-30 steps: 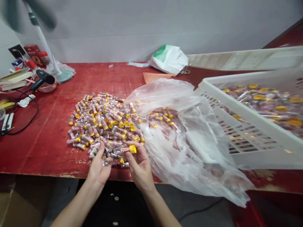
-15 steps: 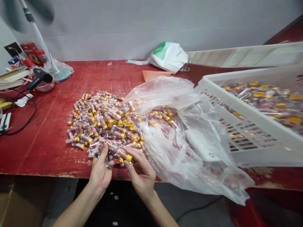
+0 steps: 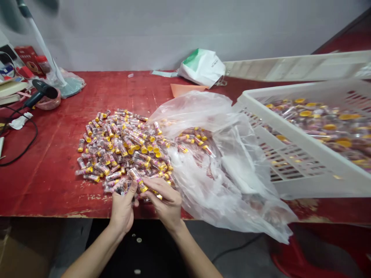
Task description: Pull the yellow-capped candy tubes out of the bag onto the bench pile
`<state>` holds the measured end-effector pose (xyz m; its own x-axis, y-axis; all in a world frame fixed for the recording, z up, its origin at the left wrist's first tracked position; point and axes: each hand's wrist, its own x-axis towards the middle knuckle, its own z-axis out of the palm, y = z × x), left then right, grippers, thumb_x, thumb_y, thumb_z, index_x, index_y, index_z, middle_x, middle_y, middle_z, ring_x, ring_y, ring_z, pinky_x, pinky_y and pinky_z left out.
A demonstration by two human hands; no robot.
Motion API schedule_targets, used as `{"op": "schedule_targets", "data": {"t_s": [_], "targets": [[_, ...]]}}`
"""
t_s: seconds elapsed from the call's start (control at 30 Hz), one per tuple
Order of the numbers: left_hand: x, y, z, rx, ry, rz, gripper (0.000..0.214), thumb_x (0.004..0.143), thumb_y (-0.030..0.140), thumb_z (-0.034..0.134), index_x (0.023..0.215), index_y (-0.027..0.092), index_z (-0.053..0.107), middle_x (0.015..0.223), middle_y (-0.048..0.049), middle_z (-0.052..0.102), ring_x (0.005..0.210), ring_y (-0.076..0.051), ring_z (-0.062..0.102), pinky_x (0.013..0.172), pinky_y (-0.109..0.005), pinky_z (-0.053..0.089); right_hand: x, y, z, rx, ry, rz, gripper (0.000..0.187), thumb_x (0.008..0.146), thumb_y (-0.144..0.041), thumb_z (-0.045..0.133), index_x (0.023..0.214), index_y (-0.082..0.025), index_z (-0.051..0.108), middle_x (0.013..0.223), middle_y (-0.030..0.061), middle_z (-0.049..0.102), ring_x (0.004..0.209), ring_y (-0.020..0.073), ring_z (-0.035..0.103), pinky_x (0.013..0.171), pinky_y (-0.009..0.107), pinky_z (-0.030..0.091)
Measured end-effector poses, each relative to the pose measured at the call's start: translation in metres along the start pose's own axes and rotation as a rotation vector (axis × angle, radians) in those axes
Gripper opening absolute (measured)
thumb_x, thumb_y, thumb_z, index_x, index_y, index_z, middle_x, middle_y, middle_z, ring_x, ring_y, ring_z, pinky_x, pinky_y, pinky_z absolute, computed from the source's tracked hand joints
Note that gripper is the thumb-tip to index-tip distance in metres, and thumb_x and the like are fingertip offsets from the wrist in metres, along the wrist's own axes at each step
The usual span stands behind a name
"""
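Between my hands is a small clear tube with a yellow cap (image 3: 137,180), tilted with its cap end toward me. My right hand (image 3: 166,199) pinches it near the cap. My left hand (image 3: 123,210) is closed, its thumb beside the tube, on a small printed piece like a label sheet (image 3: 122,187). Whether the left fingers also grip the tube is hard to see. Just beyond my hands lies a heap of similar yellow-capped tubes (image 3: 116,143) on the red table (image 3: 37,185).
Right of the heap, a crumpled translucent plastic bag (image 3: 208,193) holds several tubes and hangs over the front edge. A white slatted crate (image 3: 290,152) full of tubes stands farther right. A hair dryer (image 3: 43,89) and a fan stand (image 3: 46,50) are at the left.
The tube has moved up and left, and its cap end is now nearer my left hand. My right fingers have come closer to the left thumb. The view has shifted slightly.
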<state>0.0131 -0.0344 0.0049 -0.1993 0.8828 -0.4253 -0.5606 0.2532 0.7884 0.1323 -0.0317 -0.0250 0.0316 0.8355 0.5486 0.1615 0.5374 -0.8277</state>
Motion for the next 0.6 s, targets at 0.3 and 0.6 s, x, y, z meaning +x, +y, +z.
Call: {"op": "schedule_targets", "data": {"t_s": [0.3,0.6], "targets": [[0.027,0.012,-0.004,-0.047,0.026,-0.076,0.041,0.072,0.041,0.08,0.1,0.014,0.067,0.088,-0.0078,0.071,0.066,-0.014,0.066,0.043,-0.018,0.042,0.029,0.02,0.02,-0.059,0.125,0.098,0.034,0.085,-0.015,0.071,0.115,-0.03,0.073,0.108,0.005,0.075,0.1,0.0215,0.067,0.089,0.039,0.053],[0.042,0.012,0.007,-0.023,-0.015,-0.072,0.037,0.072,0.031,0.08,0.103,0.014,0.069,0.095,-0.0112,0.075,0.076,-0.018,0.071,0.046,-0.018,0.044,0.071,0.047,0.004,0.038,0.097,0.156,0.024,0.081,-0.02,0.075,0.103,-0.026,0.078,0.103,0.0063,0.077,0.096,0.0211,0.071,0.086,0.036,0.058]]}}
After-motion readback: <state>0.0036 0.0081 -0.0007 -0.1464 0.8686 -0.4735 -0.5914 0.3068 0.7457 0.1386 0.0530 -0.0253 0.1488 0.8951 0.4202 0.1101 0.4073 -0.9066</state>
